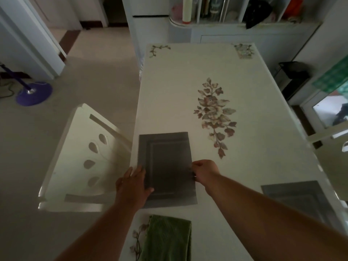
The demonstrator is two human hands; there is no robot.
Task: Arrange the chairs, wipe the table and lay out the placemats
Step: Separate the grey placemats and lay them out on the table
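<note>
A grey placemat [165, 162] lies flat at the left edge of the white table [188, 76] with a leaf print. My left hand [132, 185] rests on its near left part, fingers spread, thumb on the mat. My right hand [204, 171] pinches the mat's right edge. A second grey placemat [297, 196] lies at the table's right edge. A folded green cloth [167, 240] sits at the table's near end. A white chair [79, 159] with leaf-shaped cut-outs stands pushed in on the left side.
Another white chair [331, 136] shows partly at the right. A purple fan base [33, 93] stands on the floor far left. Behind the table's far end is a white shelf unit [235, 27] with bottles. A black bin [291, 72] sits at the right.
</note>
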